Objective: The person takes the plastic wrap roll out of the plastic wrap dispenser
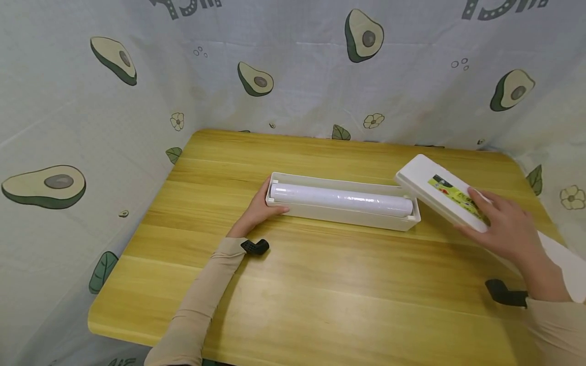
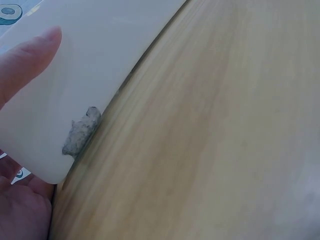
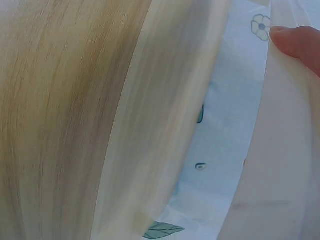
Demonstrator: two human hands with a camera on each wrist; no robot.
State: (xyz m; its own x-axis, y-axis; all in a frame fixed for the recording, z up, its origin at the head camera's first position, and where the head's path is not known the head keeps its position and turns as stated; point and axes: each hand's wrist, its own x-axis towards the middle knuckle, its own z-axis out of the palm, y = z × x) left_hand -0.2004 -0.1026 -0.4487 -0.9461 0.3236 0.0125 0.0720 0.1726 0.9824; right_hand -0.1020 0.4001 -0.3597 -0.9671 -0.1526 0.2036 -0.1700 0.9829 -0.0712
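Observation:
A long white box rests on the table, its top uncovered. Inside lies a glossy whitish roll of plastic film. My left hand grips the box's left end, thumb on the front wall and the other fingers behind the end. In the left wrist view, a rough grey patch marks the box wall near its lower edge. At the right, my right hand holds a long white lid with a yellow-green label, tilted and raised over the table. The lid's far corner overlaps the box's right end in the head view.
The wooden table has rounded corners. A white curtain printed with avocados hangs behind it and along both sides. Each wrist carries a black camera mount, the left one close over the wood.

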